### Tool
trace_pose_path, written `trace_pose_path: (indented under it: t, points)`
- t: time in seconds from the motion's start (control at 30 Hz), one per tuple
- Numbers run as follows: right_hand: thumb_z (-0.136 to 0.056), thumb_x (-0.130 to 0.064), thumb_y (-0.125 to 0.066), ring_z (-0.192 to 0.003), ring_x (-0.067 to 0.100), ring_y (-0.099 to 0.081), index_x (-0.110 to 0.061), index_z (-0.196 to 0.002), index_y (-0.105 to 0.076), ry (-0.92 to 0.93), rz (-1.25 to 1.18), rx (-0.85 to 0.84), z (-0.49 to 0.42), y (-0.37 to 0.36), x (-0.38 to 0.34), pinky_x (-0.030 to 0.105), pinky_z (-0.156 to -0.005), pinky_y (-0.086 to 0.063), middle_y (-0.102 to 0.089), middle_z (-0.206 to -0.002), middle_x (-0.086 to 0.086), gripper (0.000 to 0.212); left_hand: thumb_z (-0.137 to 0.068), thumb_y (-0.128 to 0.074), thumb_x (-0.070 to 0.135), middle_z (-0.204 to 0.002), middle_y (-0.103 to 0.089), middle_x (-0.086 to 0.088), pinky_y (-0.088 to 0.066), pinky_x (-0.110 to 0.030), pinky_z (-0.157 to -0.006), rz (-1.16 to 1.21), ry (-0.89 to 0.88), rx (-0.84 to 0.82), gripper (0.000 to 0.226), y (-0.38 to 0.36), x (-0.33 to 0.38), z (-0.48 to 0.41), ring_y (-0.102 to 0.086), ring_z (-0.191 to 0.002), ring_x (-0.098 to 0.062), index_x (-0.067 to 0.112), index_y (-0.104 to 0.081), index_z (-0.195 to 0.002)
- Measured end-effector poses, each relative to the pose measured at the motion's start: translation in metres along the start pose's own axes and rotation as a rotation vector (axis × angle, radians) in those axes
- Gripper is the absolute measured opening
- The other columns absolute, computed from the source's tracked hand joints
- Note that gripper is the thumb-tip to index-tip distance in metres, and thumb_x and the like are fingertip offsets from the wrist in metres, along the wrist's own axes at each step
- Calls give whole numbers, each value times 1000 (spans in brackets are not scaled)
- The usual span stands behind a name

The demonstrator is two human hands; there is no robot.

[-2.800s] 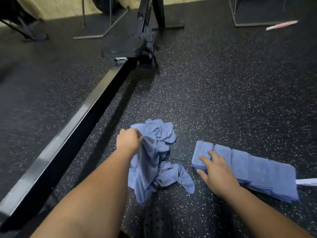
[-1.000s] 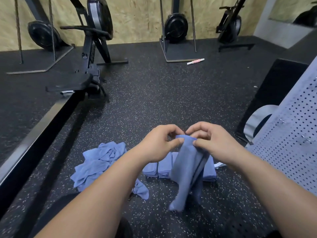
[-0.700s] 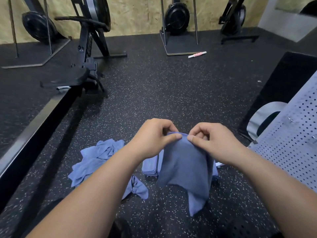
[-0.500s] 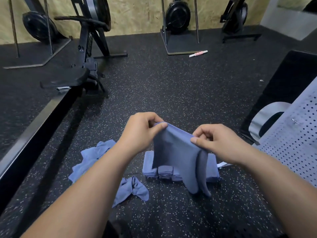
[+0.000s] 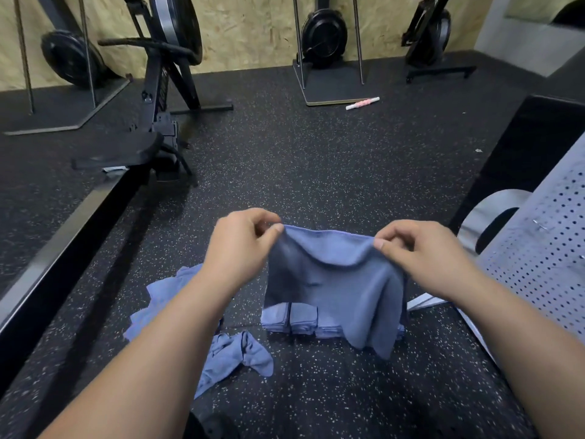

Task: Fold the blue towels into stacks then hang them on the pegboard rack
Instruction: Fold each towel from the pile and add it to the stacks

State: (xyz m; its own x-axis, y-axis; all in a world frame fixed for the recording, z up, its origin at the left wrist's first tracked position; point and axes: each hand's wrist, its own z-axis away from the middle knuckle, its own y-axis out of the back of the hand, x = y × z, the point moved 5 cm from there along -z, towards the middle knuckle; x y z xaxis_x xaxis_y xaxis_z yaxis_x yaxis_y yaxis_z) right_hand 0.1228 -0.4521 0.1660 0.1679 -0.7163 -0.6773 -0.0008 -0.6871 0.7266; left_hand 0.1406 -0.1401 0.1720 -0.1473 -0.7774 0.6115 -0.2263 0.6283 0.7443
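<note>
A blue towel [image 5: 335, 286] hangs spread in the air in front of me. My left hand [image 5: 243, 245] pinches its top left corner and my right hand [image 5: 418, 251] pinches its top right corner. Behind and below it, a row of folded blue towels [image 5: 291, 318] lies on the floor, partly hidden by the hanging one. A loose heap of unfolded blue towels [image 5: 177, 299] lies on the floor to the left, under my left forearm. The grey pegboard rack [image 5: 544, 255] stands at the right edge.
Black speckled rubber floor [image 5: 300, 160] all around. A rowing machine with its long black rail [image 5: 69, 236] runs along the left. More gym machines [image 5: 326, 36] stand against the far wooden wall. A pink and white roller [image 5: 362, 103] lies near them.
My hands have moved apart and stretched the towel wide; half a second ago they were closer together, and earlier the towel hung bunched.
</note>
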Motion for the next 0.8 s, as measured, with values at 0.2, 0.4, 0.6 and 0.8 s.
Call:
trace_pose_path:
  t: [0.2,0.4,0.6,0.8]
  points:
    - [-94,-41,-75,-69,6,-64,-37,-88,-75,116,-51,-79,10,-26,-30,30,-70,-52,-72,-76,-13,7,-99,-74,38,-70,-67,12,-49,-26,-68,228,-224,-330,40,-47,50,29,-55,-62,-2,43,-65,-137]
    - [-94,-42,-75,-76,6,-67,-39,-89,-76,129,-46,-81,9,-29,-30,32,-76,-54,-73,-79,-17,6,-100,-72,43,-66,-66,14,-53,-28,-63,237,-194,-330,11,-60,55,34,-64,-59,-4,32,-76,-101]
    - [-94,-39,-76,-74,5,-64,-37,-88,-76,114,-75,-100,8,-31,-25,30,-74,-52,-73,-78,-15,6,-98,-74,34,-68,-67,13,-57,-33,-65,191,-185,-349,11,-64,52,32,-61,-59,-4,30,-69,-89]
    - [-95,-38,-76,-59,2,-51,-34,-87,-75,85,-101,-137,1,-29,-17,29,-64,-46,-68,-70,-11,9,-98,-72,31,-68,-66,9,-56,-36,-66,210,-155,-210,12,-49,43,19,-59,-62,-10,31,-67,-87]
